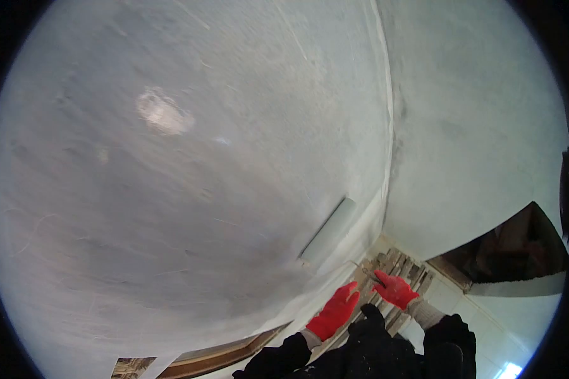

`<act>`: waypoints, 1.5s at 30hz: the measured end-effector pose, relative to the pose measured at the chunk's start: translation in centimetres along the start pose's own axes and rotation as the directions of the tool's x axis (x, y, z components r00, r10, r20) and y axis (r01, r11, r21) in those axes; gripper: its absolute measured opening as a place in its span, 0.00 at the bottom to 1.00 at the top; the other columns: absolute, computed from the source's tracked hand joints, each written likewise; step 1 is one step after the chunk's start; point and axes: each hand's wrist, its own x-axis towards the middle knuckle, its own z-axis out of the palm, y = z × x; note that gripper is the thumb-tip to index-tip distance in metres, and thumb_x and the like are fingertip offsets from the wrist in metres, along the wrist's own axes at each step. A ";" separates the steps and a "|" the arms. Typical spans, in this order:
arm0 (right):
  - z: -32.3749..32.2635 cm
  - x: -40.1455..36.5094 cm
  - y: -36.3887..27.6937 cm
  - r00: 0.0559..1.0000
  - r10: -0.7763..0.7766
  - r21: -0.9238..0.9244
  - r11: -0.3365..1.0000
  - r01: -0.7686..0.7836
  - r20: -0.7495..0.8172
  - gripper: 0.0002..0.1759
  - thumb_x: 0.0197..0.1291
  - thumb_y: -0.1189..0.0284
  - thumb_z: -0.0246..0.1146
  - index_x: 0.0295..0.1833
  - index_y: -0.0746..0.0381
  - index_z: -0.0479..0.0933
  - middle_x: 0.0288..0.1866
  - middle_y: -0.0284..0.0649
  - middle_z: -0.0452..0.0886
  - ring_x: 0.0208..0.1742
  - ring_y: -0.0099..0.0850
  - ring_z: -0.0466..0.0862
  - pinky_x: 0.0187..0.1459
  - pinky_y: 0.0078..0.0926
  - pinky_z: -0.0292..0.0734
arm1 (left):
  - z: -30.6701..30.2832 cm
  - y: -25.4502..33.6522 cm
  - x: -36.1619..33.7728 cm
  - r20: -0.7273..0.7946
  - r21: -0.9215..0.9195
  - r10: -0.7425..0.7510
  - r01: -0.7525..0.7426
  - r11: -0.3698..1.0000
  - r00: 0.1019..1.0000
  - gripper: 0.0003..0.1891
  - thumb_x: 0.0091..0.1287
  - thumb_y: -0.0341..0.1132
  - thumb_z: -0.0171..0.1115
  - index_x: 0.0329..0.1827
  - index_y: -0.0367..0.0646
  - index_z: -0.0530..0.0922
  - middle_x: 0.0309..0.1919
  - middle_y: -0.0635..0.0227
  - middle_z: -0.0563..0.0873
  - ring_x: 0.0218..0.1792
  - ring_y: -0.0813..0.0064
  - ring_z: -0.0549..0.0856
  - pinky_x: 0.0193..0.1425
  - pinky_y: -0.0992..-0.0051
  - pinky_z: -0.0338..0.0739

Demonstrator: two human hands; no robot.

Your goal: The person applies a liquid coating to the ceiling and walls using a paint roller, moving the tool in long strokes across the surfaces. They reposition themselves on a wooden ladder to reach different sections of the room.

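Observation:
My right hand, in a red glove with a grey cuff, is closed around the handle of a paint roller. The roller's long pale sleeve rests slanted against the grey wall, near the corner. A thin wire arm runs from the sleeve back toward the grip. My left hand, gloved in red too, is held low beside the wall with its fingers stretched out and nothing in it. Black sleeves cover both arms.
A second wall meets the first along a pale corner seam. Several wooden boards lie below, by light tiles. To the right is a dark opening; a brown wooden frame crosses the lower left.

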 end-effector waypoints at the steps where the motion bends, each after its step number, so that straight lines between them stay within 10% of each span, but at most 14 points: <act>1: 0.2 -0.4 -0.5 0.995 -0.057 0.008 0.998 0.058 -0.081 0.22 0.60 0.60 0.57 0.57 0.58 0.71 0.37 0.51 0.81 0.39 0.52 0.81 0.39 0.47 0.75 | -0.1 0.9 0.1 -0.019 0.008 0.024 -0.024 1.000 1.000 0.25 0.70 0.45 0.51 0.65 0.40 0.66 0.61 0.51 0.72 0.64 0.55 0.69 0.68 0.65 0.62; 8: -4.2 -0.3 -9.2 0.949 -0.216 0.079 0.968 0.240 -0.230 0.22 0.61 0.64 0.59 0.58 0.62 0.71 0.37 0.51 0.82 0.39 0.50 0.82 0.38 0.41 0.77 | -3.5 7.3 0.8 -0.226 0.008 0.264 -0.269 0.963 0.938 0.24 0.68 0.40 0.54 0.64 0.40 0.66 0.58 0.52 0.74 0.61 0.55 0.72 0.64 0.65 0.66; 14: -8.7 -3.4 -15.9 0.906 -0.334 0.169 0.908 0.383 -0.259 0.19 0.64 0.67 0.55 0.58 0.63 0.68 0.31 0.50 0.81 0.34 0.50 0.82 0.34 0.40 0.75 | -6.1 13.7 -2.0 -0.535 0.166 0.543 -0.549 0.819 0.647 0.12 0.64 0.29 0.59 0.50 0.40 0.75 0.45 0.58 0.80 0.47 0.59 0.79 0.52 0.67 0.73; 21: -7.3 -3.8 -15.3 0.739 -0.541 0.108 0.773 0.625 -0.403 0.17 0.66 0.69 0.53 0.57 0.65 0.69 0.32 0.54 0.80 0.32 0.46 0.83 0.34 0.36 0.75 | -2.3 11.1 -0.6 -0.666 0.170 0.614 -0.715 0.678 0.424 0.19 0.63 0.31 0.61 0.57 0.40 0.71 0.52 0.55 0.77 0.52 0.55 0.77 0.55 0.65 0.72; 23: -7.6 -4.6 -16.7 0.666 -0.588 0.045 0.734 0.678 -0.458 0.16 0.66 0.68 0.53 0.55 0.66 0.70 0.33 0.55 0.80 0.33 0.46 0.83 0.35 0.37 0.75 | -3.1 13.4 -3.5 -0.626 0.407 0.747 -0.723 0.558 0.223 0.21 0.65 0.32 0.60 0.60 0.38 0.69 0.56 0.52 0.75 0.56 0.55 0.75 0.59 0.65 0.71; 25: -8.2 -4.0 -18.1 0.529 -0.666 -0.048 0.644 0.763 -0.525 0.16 0.67 0.65 0.53 0.52 0.67 0.71 0.30 0.51 0.80 0.29 0.40 0.82 0.33 0.34 0.74 | -2.9 13.9 -4.2 -0.643 0.396 0.747 -0.762 0.512 0.168 0.22 0.65 0.31 0.59 0.62 0.37 0.68 0.57 0.52 0.74 0.58 0.55 0.74 0.60 0.64 0.70; 29: -12.3 -7.8 -25.7 0.594 -0.659 0.081 0.635 0.768 -0.461 0.23 0.65 0.53 0.53 0.47 0.64 0.73 0.21 0.34 0.71 0.19 0.23 0.71 0.22 0.24 0.69 | -1.8 14.9 -7.9 -0.604 0.551 0.795 -0.750 0.366 -0.056 0.24 0.69 0.29 0.53 0.67 0.36 0.61 0.63 0.54 0.68 0.61 0.61 0.70 0.62 0.65 0.68; 40: -26.3 -10.6 -47.7 0.334 -0.838 -0.110 0.416 0.903 -0.433 0.20 0.65 0.54 0.54 0.47 0.61 0.72 0.22 0.25 0.67 0.18 0.11 0.63 0.19 0.11 0.62 | -4.2 16.6 -12.8 -0.582 0.539 0.813 -0.749 0.386 -0.001 0.24 0.67 0.25 0.53 0.67 0.40 0.62 0.66 0.55 0.65 0.65 0.62 0.67 0.64 0.65 0.67; 45: -31.9 -9.4 -53.4 0.517 -0.817 0.334 0.428 0.840 -0.254 0.17 0.62 0.56 0.58 0.34 0.59 0.68 0.17 0.31 0.66 0.15 0.20 0.67 0.16 0.17 0.64 | -4.9 15.8 -12.7 -0.665 0.505 0.747 -0.733 0.456 0.006 0.25 0.63 0.21 0.57 0.64 0.41 0.66 0.63 0.54 0.70 0.64 0.58 0.69 0.65 0.65 0.66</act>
